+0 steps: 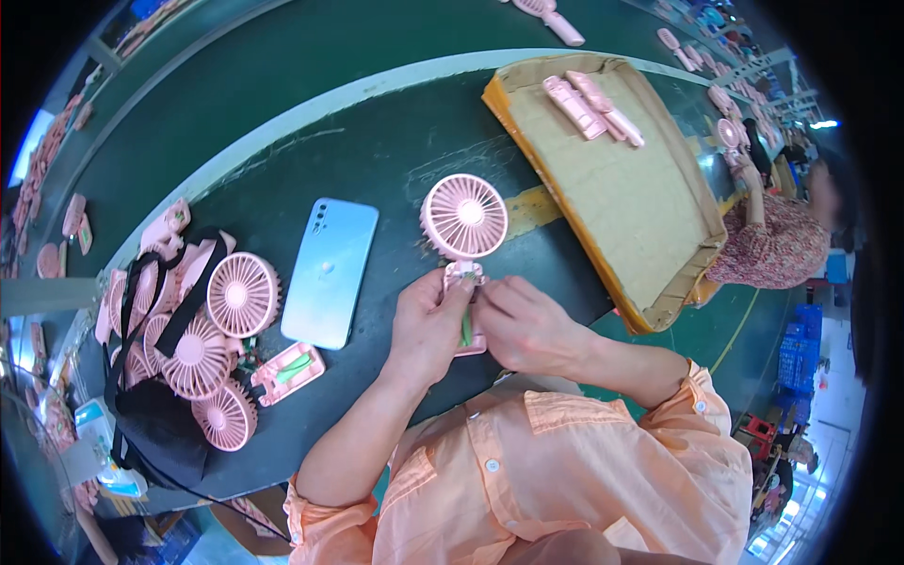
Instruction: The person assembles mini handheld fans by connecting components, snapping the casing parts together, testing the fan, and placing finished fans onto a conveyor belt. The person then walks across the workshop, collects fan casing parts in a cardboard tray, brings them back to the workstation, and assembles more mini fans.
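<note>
A pink handheld fan (465,217) lies in front of me, its round grille pointing away and its handle toward my body. The handle is uncovered, and a green part shows inside it. My left hand (431,320) is closed around the handle's left side, thumb near the neck. From the right, my right hand (523,320) has its fingers pinched together at the neck; what they hold, if anything, is hidden. Left of my hands lies a light blue phone (330,273). Beside it is an uncovered pink fan handle (288,373) with a green piece inside.
Several pink fans (198,356) are heaped at the left with black straps and a black cloth item (162,428). A shallow cardboard tray (603,268) at the right holds pink handle shells (576,105). Beyond the table runs a green conveyor belt (311,47). Another person (777,240) sits at far right.
</note>
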Action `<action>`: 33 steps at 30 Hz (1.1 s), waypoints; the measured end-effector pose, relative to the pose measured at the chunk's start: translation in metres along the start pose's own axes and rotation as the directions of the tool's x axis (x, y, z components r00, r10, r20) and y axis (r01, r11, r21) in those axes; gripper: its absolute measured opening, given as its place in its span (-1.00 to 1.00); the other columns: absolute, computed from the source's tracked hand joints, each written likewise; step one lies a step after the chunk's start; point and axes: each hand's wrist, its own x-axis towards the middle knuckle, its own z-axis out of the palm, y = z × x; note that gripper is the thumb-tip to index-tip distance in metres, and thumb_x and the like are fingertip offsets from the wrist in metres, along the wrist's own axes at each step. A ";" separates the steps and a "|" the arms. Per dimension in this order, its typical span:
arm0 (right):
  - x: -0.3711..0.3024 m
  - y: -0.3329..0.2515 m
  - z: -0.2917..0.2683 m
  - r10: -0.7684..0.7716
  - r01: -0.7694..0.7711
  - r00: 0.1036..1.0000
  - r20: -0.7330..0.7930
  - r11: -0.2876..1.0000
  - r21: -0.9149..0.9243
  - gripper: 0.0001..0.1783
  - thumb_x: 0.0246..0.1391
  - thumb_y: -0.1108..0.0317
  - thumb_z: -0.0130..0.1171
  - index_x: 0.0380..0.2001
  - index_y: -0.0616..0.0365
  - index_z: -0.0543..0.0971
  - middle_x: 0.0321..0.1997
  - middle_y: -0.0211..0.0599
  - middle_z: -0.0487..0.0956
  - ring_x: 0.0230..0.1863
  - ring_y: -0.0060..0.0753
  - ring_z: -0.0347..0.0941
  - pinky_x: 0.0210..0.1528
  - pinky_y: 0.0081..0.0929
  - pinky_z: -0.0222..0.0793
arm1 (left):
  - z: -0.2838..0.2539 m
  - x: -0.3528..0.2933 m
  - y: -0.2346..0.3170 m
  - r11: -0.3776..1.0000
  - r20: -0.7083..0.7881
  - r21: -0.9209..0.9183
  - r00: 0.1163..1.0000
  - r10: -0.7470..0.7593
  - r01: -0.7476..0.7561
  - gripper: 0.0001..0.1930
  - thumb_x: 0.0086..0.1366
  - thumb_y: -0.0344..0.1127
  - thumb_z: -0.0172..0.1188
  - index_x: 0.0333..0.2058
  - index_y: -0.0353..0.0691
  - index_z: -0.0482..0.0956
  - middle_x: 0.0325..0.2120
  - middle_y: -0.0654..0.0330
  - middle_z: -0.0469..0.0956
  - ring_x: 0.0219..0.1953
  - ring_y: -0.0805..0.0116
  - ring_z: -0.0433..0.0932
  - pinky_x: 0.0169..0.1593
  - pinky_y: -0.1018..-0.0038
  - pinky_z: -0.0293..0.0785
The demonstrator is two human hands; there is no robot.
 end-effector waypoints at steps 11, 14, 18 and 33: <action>-0.004 0.208 -0.037 0.532 -0.562 0.827 -0.185 0.758 -0.331 -0.90 -0.16 0.58 0.04 -0.56 0.29 0.55 -0.32 -0.10 0.55 -0.29 -0.08 0.49 -0.27 -0.22 0.44 | 0.007 -0.005 0.021 0.968 0.013 -0.250 0.999 -0.033 0.035 -0.75 0.39 -0.37 -0.13 -0.09 -0.42 0.39 -0.17 0.02 0.51 -0.15 0.31 0.55 -0.12 0.38 0.58; -0.007 0.224 -0.029 0.415 -0.552 0.832 -0.369 0.686 -0.474 -0.77 -0.10 0.52 0.07 -0.36 0.15 0.66 -0.06 -0.08 0.53 -0.24 -0.02 0.54 -0.18 -0.29 0.48 | 0.002 -0.002 0.017 0.960 0.036 -0.272 0.998 -0.053 0.061 -0.73 0.38 -0.37 -0.12 -0.05 -0.44 0.37 -0.12 -0.05 0.49 -0.06 0.18 0.52 -0.03 0.24 0.55; 0.016 0.174 -0.056 0.708 -0.744 0.666 -0.232 0.654 -0.138 -0.86 -0.05 0.47 0.05 -0.46 0.25 0.58 -0.29 -0.08 0.56 -0.36 -0.09 0.51 -0.27 -0.31 0.42 | -0.005 -0.003 0.020 0.941 0.038 -0.332 0.998 -0.057 0.066 -0.71 0.36 -0.38 -0.08 -0.04 -0.47 0.36 -0.11 -0.09 0.49 -0.05 0.15 0.52 -0.02 0.18 0.53; -0.009 0.020 -0.016 0.619 -0.618 0.785 -0.033 0.777 -0.124 -0.86 -0.29 0.47 0.25 -0.62 0.35 0.54 -0.29 -0.05 0.45 -0.27 -0.05 0.42 -0.25 -0.27 0.40 | -0.007 -0.005 0.021 0.949 0.082 -0.313 0.997 -0.005 0.030 -0.72 0.31 -0.44 -0.06 -0.04 -0.44 0.37 -0.09 -0.05 0.49 -0.04 0.22 0.51 0.00 0.26 0.52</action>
